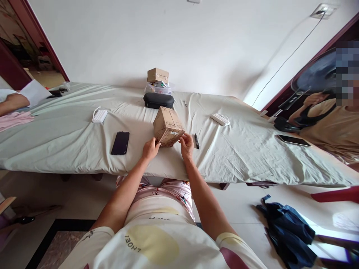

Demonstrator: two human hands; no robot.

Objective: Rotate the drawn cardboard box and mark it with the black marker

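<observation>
A small brown cardboard box (167,126) rests tilted on the cloth-covered table (70,138), right in front of me. My left hand (150,148) grips its near left corner with curled fingers. My right hand (187,145) pinches its near right corner. A black pen (196,141) lies just right of my right hand. A black phone (120,142) lies to the left of my left hand.
Behind the box are a black case (158,100), a second cardboard box (157,75) on a plastic tub, and two white power strips (99,115) (220,119). A person sits at the right by another phone (293,140); another person's arm (12,102) is at far left. Dark cloth (286,229) lies on the floor.
</observation>
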